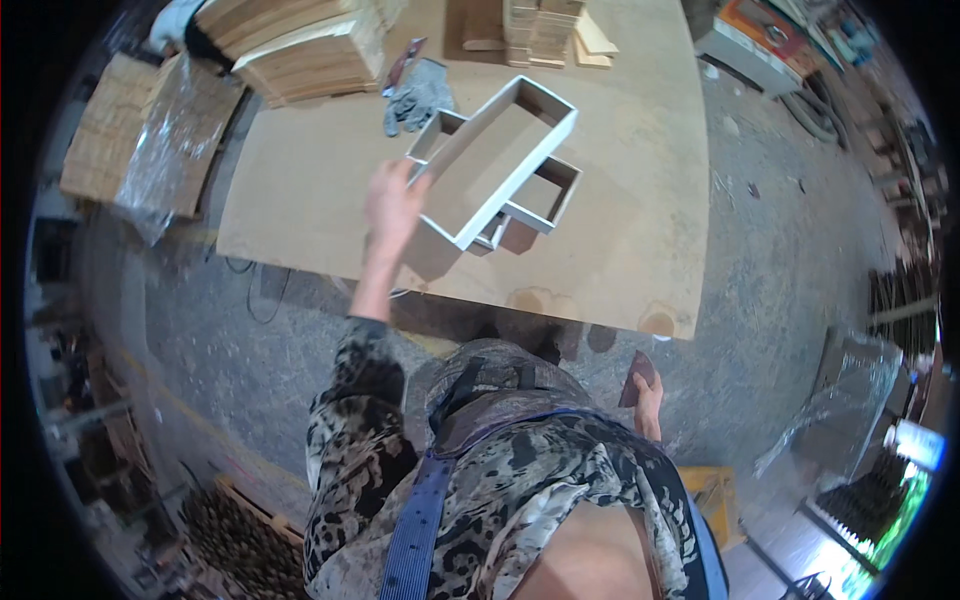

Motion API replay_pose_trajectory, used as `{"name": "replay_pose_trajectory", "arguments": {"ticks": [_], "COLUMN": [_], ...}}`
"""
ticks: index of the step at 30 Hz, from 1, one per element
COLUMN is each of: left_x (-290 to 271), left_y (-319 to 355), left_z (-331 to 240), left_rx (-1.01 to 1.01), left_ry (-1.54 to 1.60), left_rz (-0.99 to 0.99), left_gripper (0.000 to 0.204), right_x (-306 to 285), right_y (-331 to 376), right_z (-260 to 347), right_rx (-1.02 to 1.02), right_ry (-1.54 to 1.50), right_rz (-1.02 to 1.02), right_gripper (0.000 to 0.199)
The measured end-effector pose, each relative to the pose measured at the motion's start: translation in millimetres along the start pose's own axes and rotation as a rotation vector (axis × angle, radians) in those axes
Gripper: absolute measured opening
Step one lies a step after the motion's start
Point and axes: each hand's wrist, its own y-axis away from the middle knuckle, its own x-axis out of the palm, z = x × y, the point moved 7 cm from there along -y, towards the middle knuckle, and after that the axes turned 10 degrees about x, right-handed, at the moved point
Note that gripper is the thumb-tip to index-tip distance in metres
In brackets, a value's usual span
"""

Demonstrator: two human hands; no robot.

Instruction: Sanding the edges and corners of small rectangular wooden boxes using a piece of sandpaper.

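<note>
Head view: left hand (392, 205) grips a white rectangular frame (500, 160), tilted over the smooth brown tabletop (620, 200); right hand (648, 400), at five o'clock, holds a dark sanding pad (638, 376).

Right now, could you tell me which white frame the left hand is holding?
The left hand grips the large top frame, lying crosswise over the two smaller frames beneath.

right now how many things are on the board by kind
white frames: 2, one gripped by the left hand, one lying under it
grey gloves: 1 bunch, count unclear
wood stacks: 2, one at the far left, one at the far middle
total: 5
The right hand holds a dark pad off the board.
</note>
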Motion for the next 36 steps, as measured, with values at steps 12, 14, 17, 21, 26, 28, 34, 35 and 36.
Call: {"name": "replay_pose_trajectory", "arguments": {"ticks": [12,14,17,21,26,28,34,35,36], "left_x": [22,45,76,128,140,130,113,115,117], "left_y": [-45,-63,-80,-91,-96,-96,-66,-53,-39], "left_z": [-50,-96,-146,-147,-152,-163,-268,-291,-314], "left_rx": [0.240,0.373,0.366,0.324,0.444,0.501,0.852,0.934,1.017], "left_ry": [0.135,0.118,0.125,0.059,0.011,-0.056,0.003,0.051,0.100], "left_rz": [0.140,0.183,0.289,0.419,0.251,0.254,0.259,0.267,0.277], "left_gripper": [0.033,0.039,0.044,0.053,0.047,0.044,0.043,0.043,0.044], "right_x": [9,7,-6,-26,-55,-73,-77,-78,-80], "right_y": [-13,-11,-17,-11,9,6,6,4,4], "right_z": [-5,-10,-28,-47,-66,-76,-89,-87,-86], "right_rx": [-0.026,-0.029,-0.065,-0.006,0.070,-0.093,0.085,0.090,0.085], "right_ry": [0.001,0.000,-0.001,-0.089,-0.221,-0.040,-0.288,-0.297,-0.306], "right_rz": [0.062,0.053,0.012,-0.029,-0.140,-0.264,-0.210,-0.220,-0.218], "right_gripper": [0.021,0.023,0.024,0.021,0.020,0.022,0.026,0.026,0.027]}}
